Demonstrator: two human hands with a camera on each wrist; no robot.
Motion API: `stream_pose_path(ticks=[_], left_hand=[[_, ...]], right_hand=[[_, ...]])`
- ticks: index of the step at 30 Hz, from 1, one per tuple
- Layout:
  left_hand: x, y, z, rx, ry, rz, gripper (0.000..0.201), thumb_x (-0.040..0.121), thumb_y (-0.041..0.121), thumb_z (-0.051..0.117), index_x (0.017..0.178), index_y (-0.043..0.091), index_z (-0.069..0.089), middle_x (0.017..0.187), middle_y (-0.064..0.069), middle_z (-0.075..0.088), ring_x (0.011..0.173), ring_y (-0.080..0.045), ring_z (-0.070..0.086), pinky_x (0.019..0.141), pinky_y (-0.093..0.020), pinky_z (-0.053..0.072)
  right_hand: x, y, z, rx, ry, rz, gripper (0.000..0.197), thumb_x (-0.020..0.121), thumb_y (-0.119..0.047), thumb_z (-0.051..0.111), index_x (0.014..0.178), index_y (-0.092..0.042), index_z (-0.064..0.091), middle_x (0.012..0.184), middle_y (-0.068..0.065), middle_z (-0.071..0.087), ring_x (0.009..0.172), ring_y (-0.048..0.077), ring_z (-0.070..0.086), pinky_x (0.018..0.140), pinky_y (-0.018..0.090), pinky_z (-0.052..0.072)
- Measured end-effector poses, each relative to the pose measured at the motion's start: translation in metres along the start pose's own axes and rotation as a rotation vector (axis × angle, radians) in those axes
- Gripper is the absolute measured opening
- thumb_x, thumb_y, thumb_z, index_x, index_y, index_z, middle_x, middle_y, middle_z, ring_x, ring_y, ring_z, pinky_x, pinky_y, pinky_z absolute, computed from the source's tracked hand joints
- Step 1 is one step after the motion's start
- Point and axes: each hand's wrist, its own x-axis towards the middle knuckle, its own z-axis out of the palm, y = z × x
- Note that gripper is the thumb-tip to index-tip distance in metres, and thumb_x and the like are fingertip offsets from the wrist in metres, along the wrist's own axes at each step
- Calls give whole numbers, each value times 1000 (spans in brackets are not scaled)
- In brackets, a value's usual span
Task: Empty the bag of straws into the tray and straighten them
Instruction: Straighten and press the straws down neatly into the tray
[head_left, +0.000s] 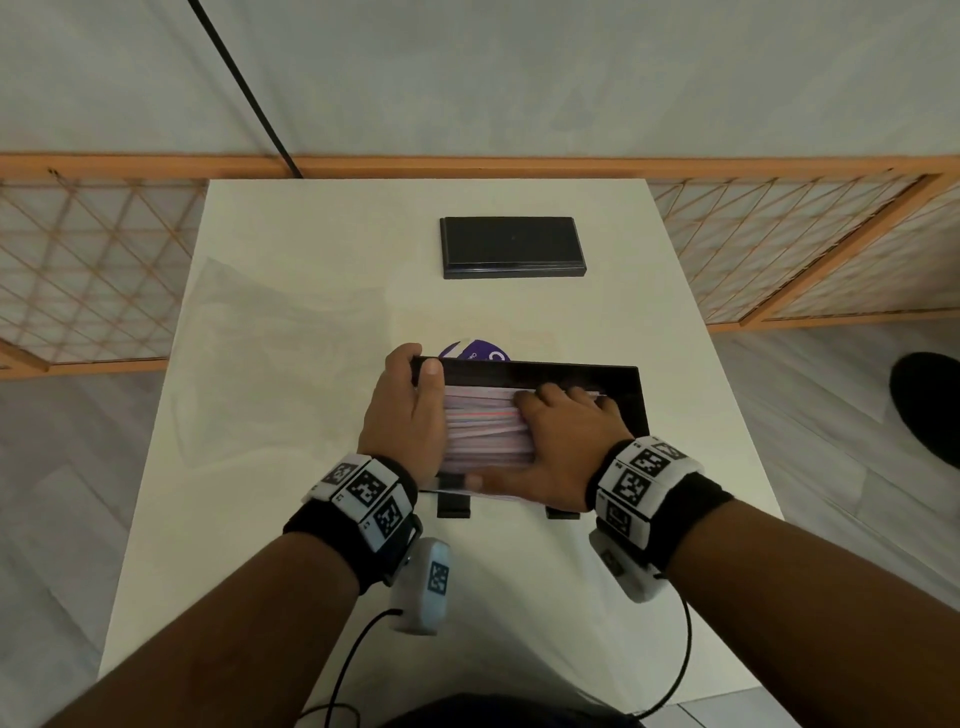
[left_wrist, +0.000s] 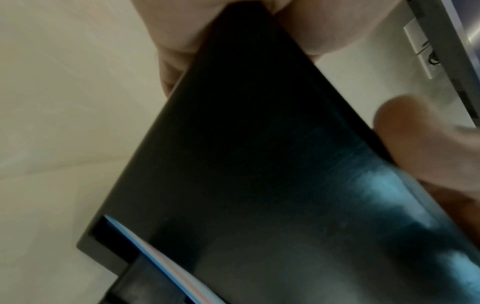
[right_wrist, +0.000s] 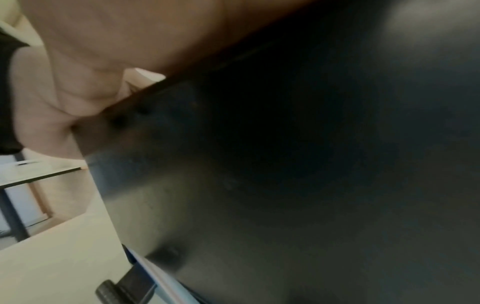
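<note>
A black tray (head_left: 626, 387) sits tilted at the middle of the white table, packed with pale pink and white straws (head_left: 483, 434) lying crosswise. My left hand (head_left: 415, 379) grips the tray's left edge, thumb over the far corner. My right hand (head_left: 550, 421) lies flat on the straws, fingers spread towards the far wall and thumb along the near edge. The empty clear bag (head_left: 270, 317) lies flat on the table to the left. In the left wrist view the tray's dark underside (left_wrist: 246, 164) fills the frame and a straw (left_wrist: 161, 257) pokes out. The right wrist view shows the tray (right_wrist: 285, 164) under my palm.
A second flat black tray (head_left: 511, 247) lies at the back of the table (head_left: 337, 571). A round purple label (head_left: 475, 352) shows just behind the held tray. Two black feet (head_left: 453, 506) stick out under its near edge. A wooden lattice screen (head_left: 104, 270) stands behind.
</note>
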Motion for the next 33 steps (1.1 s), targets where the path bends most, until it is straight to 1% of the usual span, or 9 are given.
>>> stream_pose_path(ticks=[3,5,7,10,13,18,23,28,33], left_hand=[[0,0,0,23,2,1,47,107,36,33,147,12,38,145,-8,49,131,-23,47,102,-26,32],[-4,4,-3,78,8,15,54,105,40,34,151,11,33,155,-11,38,143,-25,37,112,-29,28],[-13,17,-10,201,46,159,63,100,46,37,151,11,31,159,-13,32,148,-27,31,120,-40,27],[-24,46,-18,367,-78,448,56,83,39,48,132,11,50,130,-8,56,118,-25,53,102,-46,48],[-23,71,-19,584,-427,344,41,79,40,58,113,18,54,109,0,55,100,-20,54,90,-43,52],[-5,79,0,1025,-735,239,78,73,44,82,136,23,41,131,-1,49,122,-24,50,103,-41,47],[4,55,17,1146,-748,184,109,57,49,90,146,21,33,140,-3,48,129,-27,50,105,-44,47],[3,55,18,1141,-704,233,100,59,56,86,143,28,38,136,-3,43,124,-26,51,102,-45,46],[2,46,17,1045,-685,208,74,67,55,78,131,31,49,124,4,61,107,-19,63,88,-35,53]], right_hand=[[-2,-2,-3,-55,33,-25,117,48,-106,22,128,-26,52,120,-2,52,116,25,46,106,56,33],[-1,-3,-4,-50,64,-19,119,46,-106,25,132,-26,48,124,-2,51,117,25,45,107,57,32],[0,-4,-2,-13,40,-18,124,45,-106,30,140,-26,40,133,-1,48,123,27,44,110,60,28],[0,-3,0,-32,-12,-45,124,42,-105,38,141,-29,39,133,-3,48,124,27,45,110,59,30],[-1,4,-4,-37,-36,-34,117,40,-100,50,134,-31,45,123,-6,50,117,23,46,106,52,34],[3,11,-11,-53,-68,38,123,32,-93,64,134,-29,40,132,-5,49,122,24,47,107,52,35],[6,9,-17,-79,-162,8,107,40,-88,70,129,-31,50,125,-4,56,114,24,54,102,50,42],[9,8,-21,-62,-145,-1,100,40,-87,70,123,-34,53,118,-8,58,110,22,57,98,48,45],[5,6,-9,-31,-120,-47,78,56,-75,76,120,-37,52,118,-11,62,114,20,58,102,46,44]])
